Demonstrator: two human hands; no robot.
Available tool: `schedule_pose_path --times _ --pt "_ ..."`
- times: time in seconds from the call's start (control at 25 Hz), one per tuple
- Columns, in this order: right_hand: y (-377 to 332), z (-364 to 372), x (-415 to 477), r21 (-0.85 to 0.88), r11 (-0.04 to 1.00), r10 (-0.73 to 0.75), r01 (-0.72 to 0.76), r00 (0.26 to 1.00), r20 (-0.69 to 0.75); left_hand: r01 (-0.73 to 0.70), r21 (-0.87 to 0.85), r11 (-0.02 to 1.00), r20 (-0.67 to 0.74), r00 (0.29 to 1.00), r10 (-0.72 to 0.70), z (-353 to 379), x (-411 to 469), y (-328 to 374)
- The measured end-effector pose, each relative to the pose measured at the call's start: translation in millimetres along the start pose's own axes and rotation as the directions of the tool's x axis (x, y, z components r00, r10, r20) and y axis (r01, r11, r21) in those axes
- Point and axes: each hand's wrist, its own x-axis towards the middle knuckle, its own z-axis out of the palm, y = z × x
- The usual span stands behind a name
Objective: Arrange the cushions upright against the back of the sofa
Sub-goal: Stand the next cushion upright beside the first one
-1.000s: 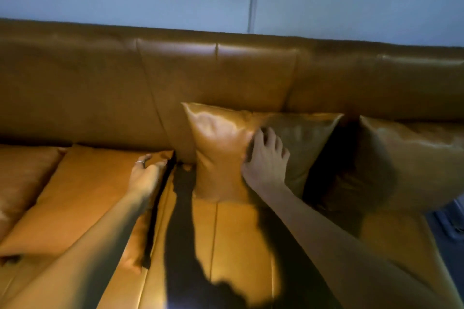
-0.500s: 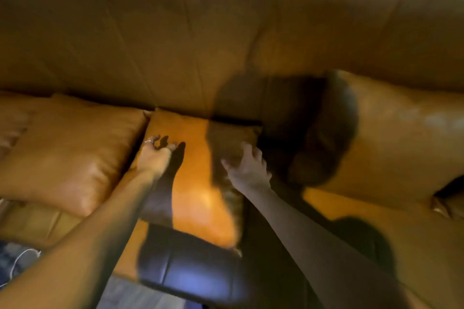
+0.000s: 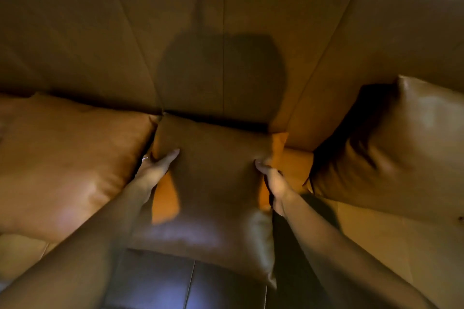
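Observation:
A tan leather cushion, the middle cushion (image 3: 216, 183), lies tilted on the sofa seat with its top edge touching the sofa back (image 3: 226, 45). My left hand (image 3: 157, 169) grips its left edge, thumb on the front face. My right hand (image 3: 272, 180) grips its right edge. A larger left cushion (image 3: 67, 165) lies flat-ish beside it, touching its left corner. A right cushion (image 3: 401, 155) leans against the sofa back, apart from the middle one. My head's shadow falls on the sofa back and the middle cushion.
The sofa seat (image 3: 376, 246) shows at the lower right and in the gap between the middle and right cushions. Its front edge runs along the bottom, in dark shadow between my forearms.
The view has swung down and closer to the sofa. Both hands moved from resting near the middle cushion onto its left and right edges and took hold of it.

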Motion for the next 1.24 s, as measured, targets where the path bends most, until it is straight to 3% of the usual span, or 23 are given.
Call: schedule_pose_path --times 0.28,0.52,0.68,1.04,1.24 --pt "2.0 -4.3 -24.2 0.015 0.985 -0.171 0.173 0.982 -0.085 0.007 -0.097 0.995 0.017 1.000 -0.005 -8.1 -3.6 14.8" --pt "-60.7 -15.4 -75.3 0.214 0.861 -0.451 0.462 0.887 -0.099 -0.298 -0.182 0.937 -0.139 0.951 0.276 8.2 -45.6 79.2" --pt "-109.4 -25.4 -101.1 0.201 0.823 -0.518 0.531 0.848 -0.115 -0.380 -0.211 0.901 -0.147 0.923 0.355 10.5 -51.2 116.0" --pt "-104.9 -43.8 -89.7 0.108 0.893 -0.429 0.437 0.899 -0.085 -0.254 -0.340 0.905 0.095 0.949 0.302 25.6 -55.2 93.1" --pt "-108.1 -46.7 -75.7 0.045 0.917 -0.394 0.397 0.917 -0.053 -0.268 -0.429 0.863 0.108 0.933 0.343 32.4 -45.3 94.1"
